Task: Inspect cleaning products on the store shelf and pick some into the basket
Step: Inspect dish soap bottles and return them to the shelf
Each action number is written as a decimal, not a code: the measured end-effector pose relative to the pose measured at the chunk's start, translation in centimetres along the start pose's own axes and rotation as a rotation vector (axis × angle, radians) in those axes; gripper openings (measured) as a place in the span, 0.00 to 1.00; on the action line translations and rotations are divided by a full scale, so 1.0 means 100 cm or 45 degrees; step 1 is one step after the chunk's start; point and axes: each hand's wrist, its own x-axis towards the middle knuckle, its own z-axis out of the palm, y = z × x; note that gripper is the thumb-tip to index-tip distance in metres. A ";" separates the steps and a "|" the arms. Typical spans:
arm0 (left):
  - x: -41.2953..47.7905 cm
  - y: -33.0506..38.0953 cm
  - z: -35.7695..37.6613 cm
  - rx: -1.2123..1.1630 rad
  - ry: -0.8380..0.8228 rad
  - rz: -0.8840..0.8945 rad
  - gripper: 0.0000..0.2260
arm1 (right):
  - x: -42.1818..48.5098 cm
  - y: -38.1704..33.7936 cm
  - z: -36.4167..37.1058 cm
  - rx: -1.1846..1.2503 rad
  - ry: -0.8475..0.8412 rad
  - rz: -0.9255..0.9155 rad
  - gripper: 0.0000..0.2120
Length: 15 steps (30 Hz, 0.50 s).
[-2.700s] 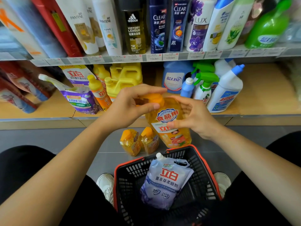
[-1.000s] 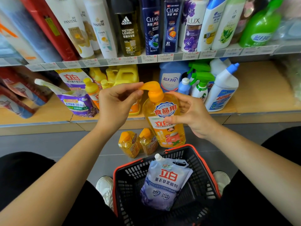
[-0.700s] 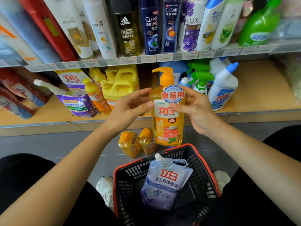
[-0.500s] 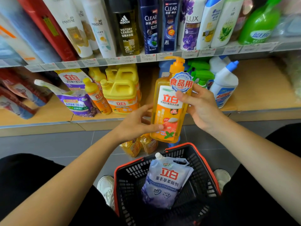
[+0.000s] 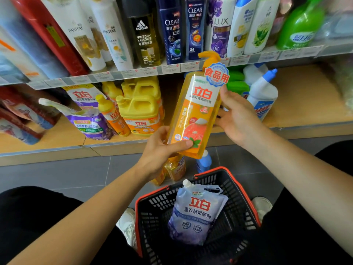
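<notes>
With left hand (image 5: 160, 150), gripping the lower end of the orange dish-soap bottle (image 5: 196, 111): thumb laid across the front label, other fingers curled behind. With right hand (image 5: 237, 119), holding the same bottle at its upper half from the right side, thumb up along the edge near the round blue sticker, fingers going round the back.

Held in the air, tilted with the pump head up and to the right, label toward the camera, in front of the lower shelf (image 5: 305, 96) and above the far edge of the basket (image 5: 158, 205), touching neither.

Inside the black basket with orange rim, leaning toward the far wall: 1 pale purple refill pouch (image 5: 198, 213), spout up.

On the grey floor (image 5: 76, 173), just beyond the far edge of the basket and partly hidden by the left hand and the bottle: small orange bottles (image 5: 175, 167) and 1 blue bottle (image 5: 205, 161).

On the lower shelf, toward its left end: purple pouch (image 5: 91, 123), slim orange bottle (image 5: 112, 115), yellow jugs (image 5: 141, 111), close together. Near the middle, behind the right hand: green spray triggers (image 5: 236, 83) and white bottle with blue cap (image 5: 263, 94).

Along the front edge of the upper shelf (image 5: 57, 81): row of price tags (image 5: 141, 71). Above, standing close: 1 dark adidas bottle (image 5: 145, 39) and 2 dark blue bottles (image 5: 172, 31), among others.

Beside the near corners of the basket: 2 white shoes (image 5: 128, 224).
</notes>
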 end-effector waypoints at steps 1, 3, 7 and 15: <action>0.000 0.001 0.001 -0.038 0.054 0.030 0.36 | 0.001 0.000 -0.002 -0.026 0.004 -0.011 0.14; 0.002 0.005 -0.001 -0.049 0.165 0.111 0.34 | 0.001 0.002 -0.006 -0.170 0.035 -0.036 0.10; 0.002 0.017 -0.010 0.172 0.385 0.299 0.37 | 0.003 0.008 -0.019 -0.761 0.379 -0.273 0.07; -0.005 0.038 -0.014 0.878 0.459 0.572 0.34 | -0.003 0.007 -0.019 -1.405 -0.059 -0.792 0.35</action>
